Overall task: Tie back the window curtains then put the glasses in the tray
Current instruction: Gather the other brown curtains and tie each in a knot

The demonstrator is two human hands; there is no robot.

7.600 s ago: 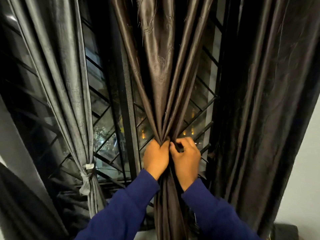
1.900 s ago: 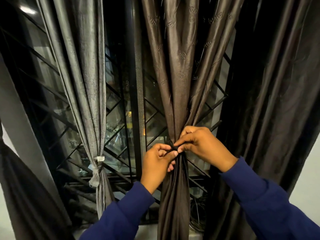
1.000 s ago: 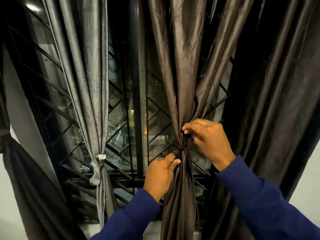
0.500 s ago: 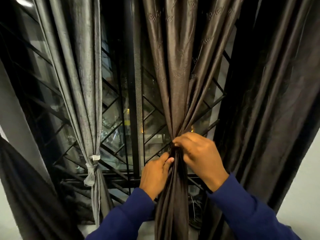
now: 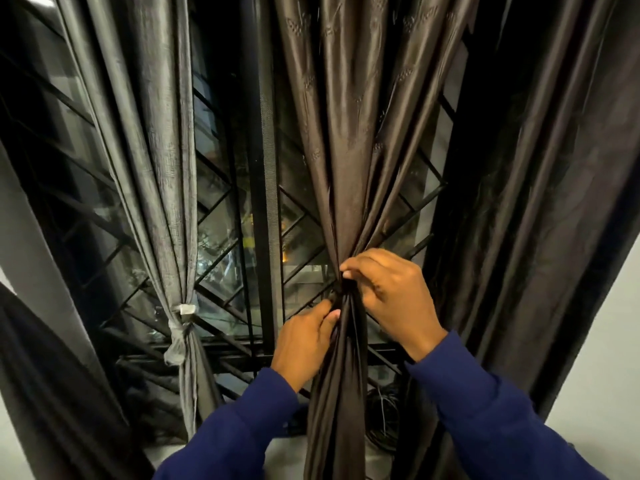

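Both hands worked at the gathered waist of the brown curtain (image 5: pixel 341 188), which hung in front of the window grille (image 5: pixel 263 209), just right of the grille's centre post. The right hand (image 5: pixel 391 292) was clenched over the cinched point, fingers curled in, pinching the dark tie (image 5: pixel 341 289) wrapped round the fabric. The left hand (image 5: pixel 304 337), just below and left of that, pinched the curtain's left edge between thumb and fingers. Both arms wore blue sleeves (image 5: pixel 491 420).

Left of the post, a grey curtain (image 5: pixel 162 188) was already bunched and knotted with a pale tie (image 5: pixel 185 311), its edges clear of the brown one, w/ bare grille and glass showing between the two. Right of the brown curtain, a dark drape (image 5: pixel 540 202) hung loose and close, nearly touching the right wrist, so little room on that side. Another dark drape (image 5: pixel 52 375) filled the lower left corner, well apart from the hands. Coiled cable (image 5: pixel 381 420) lay low behind the brown curtain's right edge. Glasses and tray were out of frame.
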